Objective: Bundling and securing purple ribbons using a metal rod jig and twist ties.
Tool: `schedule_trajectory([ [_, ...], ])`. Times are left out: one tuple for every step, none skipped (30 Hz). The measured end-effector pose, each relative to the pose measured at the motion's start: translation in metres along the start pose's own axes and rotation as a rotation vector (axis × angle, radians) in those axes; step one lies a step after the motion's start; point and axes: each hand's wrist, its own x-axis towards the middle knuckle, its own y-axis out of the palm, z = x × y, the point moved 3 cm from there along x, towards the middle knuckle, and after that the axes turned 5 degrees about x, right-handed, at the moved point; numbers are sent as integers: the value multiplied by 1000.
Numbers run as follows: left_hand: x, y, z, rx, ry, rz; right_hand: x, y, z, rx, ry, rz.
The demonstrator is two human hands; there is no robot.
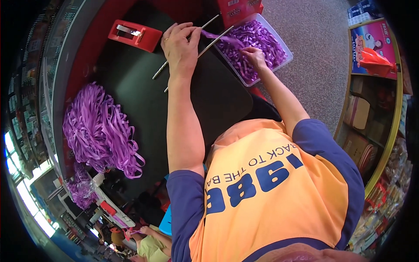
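Observation:
My left hand (180, 46), with a ring on one finger, is closed over the far one of two thin metal rods (212, 43). Its fingertips pinch one end of a purple ribbon (231, 41), which stretches rightward across the rods. Closed in a pinch, my right hand (254, 56) is at the ribbon's other side, above a white plastic bin (283, 38). Many short purple ribbon pieces (257, 32) fill that bin. Both rods lie slanted over the dark tabletop (218, 87). What my right fingertips grip is partly hidden, but the ribbon leads to them.
A red tape dispenser (135, 36) stands left of my left hand. A large heap of long purple ribbons (98, 126) covers the table's left side. Behind the bin is a red box (238, 11). Shelves with goods (366, 118) line the right; another person (152, 244) sits at the lower left.

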Motion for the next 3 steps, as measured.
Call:
schedule_trajectory([
  [0,0,1,8,1,1,0,-2,-1,-298,-214,-110],
  [0,1,2,-17,-5,-2,1,-7,-10,-323,-83,-18],
  [0,3,5,-41,-17,-6,-8,-5,-12,-387,-153,-28],
])
